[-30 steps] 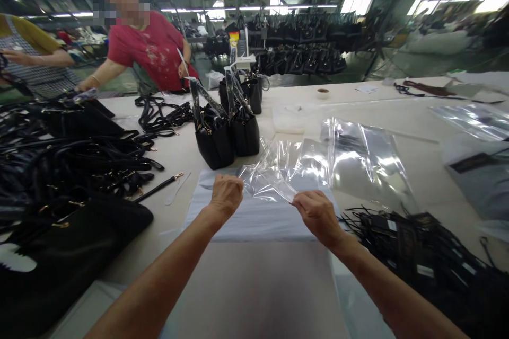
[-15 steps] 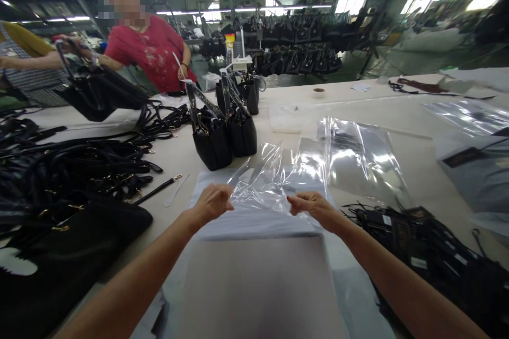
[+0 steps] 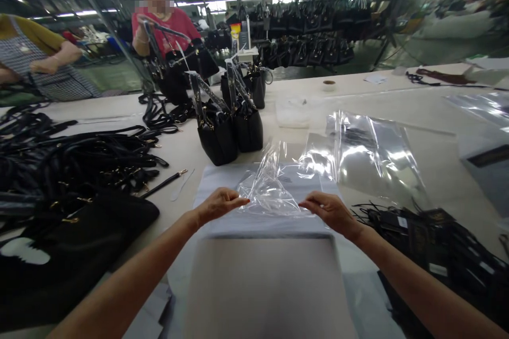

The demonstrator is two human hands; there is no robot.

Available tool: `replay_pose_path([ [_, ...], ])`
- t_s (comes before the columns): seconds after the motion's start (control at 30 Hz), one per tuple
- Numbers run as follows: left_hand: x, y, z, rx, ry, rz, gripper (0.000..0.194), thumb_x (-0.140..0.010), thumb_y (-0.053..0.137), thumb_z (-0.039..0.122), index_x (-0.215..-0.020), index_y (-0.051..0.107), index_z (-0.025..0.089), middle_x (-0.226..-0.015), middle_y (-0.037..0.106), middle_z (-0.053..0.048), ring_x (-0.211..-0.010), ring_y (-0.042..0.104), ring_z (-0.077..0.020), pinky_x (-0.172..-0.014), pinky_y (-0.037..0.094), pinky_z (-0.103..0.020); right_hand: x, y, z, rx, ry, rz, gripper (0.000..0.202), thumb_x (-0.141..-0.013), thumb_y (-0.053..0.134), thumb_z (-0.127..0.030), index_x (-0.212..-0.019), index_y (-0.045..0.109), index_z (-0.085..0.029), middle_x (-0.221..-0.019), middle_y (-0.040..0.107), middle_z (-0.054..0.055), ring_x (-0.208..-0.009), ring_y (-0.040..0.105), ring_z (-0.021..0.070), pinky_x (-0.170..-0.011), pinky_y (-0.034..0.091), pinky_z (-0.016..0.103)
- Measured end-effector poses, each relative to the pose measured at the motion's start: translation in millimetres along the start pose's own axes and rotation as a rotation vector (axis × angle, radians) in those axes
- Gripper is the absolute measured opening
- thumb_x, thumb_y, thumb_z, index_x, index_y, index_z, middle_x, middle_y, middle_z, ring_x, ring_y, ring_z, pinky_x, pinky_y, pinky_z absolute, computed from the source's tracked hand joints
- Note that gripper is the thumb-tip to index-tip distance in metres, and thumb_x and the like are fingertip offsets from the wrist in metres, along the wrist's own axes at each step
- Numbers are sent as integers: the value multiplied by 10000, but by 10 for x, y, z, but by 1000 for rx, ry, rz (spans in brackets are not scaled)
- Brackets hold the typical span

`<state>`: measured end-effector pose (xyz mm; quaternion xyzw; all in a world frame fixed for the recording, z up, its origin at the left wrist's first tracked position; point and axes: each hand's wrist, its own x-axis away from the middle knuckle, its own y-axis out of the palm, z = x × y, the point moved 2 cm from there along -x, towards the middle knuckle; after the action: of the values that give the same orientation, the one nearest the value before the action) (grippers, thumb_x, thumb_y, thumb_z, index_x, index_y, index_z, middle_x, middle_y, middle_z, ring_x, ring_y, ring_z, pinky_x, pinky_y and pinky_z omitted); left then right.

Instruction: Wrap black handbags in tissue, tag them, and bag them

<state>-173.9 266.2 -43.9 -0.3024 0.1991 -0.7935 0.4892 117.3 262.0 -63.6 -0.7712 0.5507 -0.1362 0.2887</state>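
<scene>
My left hand [image 3: 222, 204] pinches the left edge of a clear plastic sheet or bag [image 3: 270, 193], whose crumpled film stands up in folds. At its right edge, my right hand [image 3: 328, 212] is closed on the same plastic between thumb and fingers. The plastic lies over pale wrapping sheets [image 3: 222, 175]. Nearer to me, between my forearms, is a flat light-grey board or box [image 3: 266, 286]. Just beyond the plastic stand black handbags [image 3: 218, 140] with wrapped handles.
Black straps [image 3: 119, 153] and a large black bag [image 3: 99, 243] lie at left. Black tags [image 3: 425, 238] are piled at right, below more clear plastic [image 3: 369, 153]. Across the table, a person in red [image 3: 175, 26] holds a black bag; another person [image 3: 43, 58] stands farther left.
The plastic between my hands has gathered into an upright fold, and my left hand now points inward. The person in red has raised a black bag. The view has shifted slightly.
</scene>
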Motion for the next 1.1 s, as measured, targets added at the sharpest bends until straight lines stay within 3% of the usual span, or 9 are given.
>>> replay_pose_path([
  [0.17, -9, -39, -107, -84, -22, -36, 470, -769, 424, 572, -516, 362, 181, -494, 336, 54, -486, 321, -86, -495, 249, -232, -10, -1, -59, -356, 229, -39, 442, -749, 551, -597, -668, 613, -167, -611, 541, 2, -620, 508, 128, -631, 429, 262],
  [0.37, 34, -16, -122, -439, 76, -23, 315, -736, 593, 386, -562, 430, 180, -505, 399, 69, -490, 369, -89, -493, 267, -208, -28, -17, -56, -370, 284, -31, 457, -732, 542, -614, -646, 587, -167, -578, 506, -8, -582, 471, 120, -600, 406, 262],
  [0.47, 73, 38, -58, -663, 135, 117, 226, -783, 554, 255, -590, 463, 179, -546, 469, 40, -533, 455, -115, -527, 303, -223, -40, -40, -102, -161, 217, -39, 447, -803, 460, -587, -665, 578, -178, -594, 527, -2, -606, 501, 137, -611, 407, 275],
  [0.57, 80, 123, 37, -723, 150, 218, 211, -836, 466, 203, -630, 499, 172, -597, 531, -11, -613, 527, -156, -599, 352, -261, -95, 14, -328, 201, 37, -34, 361, -853, 465, -504, -794, 616, -181, -779, 629, 34, -716, 566, 166, -684, 418, 303],
  [0.67, 52, 221, 172, -808, 247, 264, 229, -865, 444, 221, -659, 526, 166, -587, 560, -32, -597, 548, -169, -605, 363, -277, -199, 193, -653, 525, -121, -16, 324, -847, 532, -465, -899, 631, -160, -876, 661, 78, -829, 599, 217, -775, 416, 354],
  [0.8, 48, 295, 322, -963, 456, 331, 241, -891, 420, 220, -688, 537, 162, -566, 569, -29, -548, 546, -159, -561, 338, -271, -331, 444, -883, 753, -134, -114, 194, -836, 590, -354, -856, 636, -167, -830, 671, 77, -800, 621, 216, -723, 420, 320],
  [0.93, 149, 200, 263, -1066, 502, 387, 275, -911, 404, 224, -667, 518, 163, -547, 536, -12, -526, 525, -141, -540, 316, -264, -293, 367, -665, 824, -9, -184, 75, -793, 625, -250, -843, 628, -194, -835, 677, 47, -765, 633, 191, -626, 404, 265],
  [1.1, 365, -6, -58, -1111, 521, 300, 289, -929, 399, 269, -684, 513, 167, -588, 525, -17, -543, 512, -161, -540, 332, -278, 33, -99, 34, 1011, 191, -123, 172, -814, 487, -76, -807, 629, -172, -823, 666, 82, -724, 647, 201, -552, 368, 261],
])
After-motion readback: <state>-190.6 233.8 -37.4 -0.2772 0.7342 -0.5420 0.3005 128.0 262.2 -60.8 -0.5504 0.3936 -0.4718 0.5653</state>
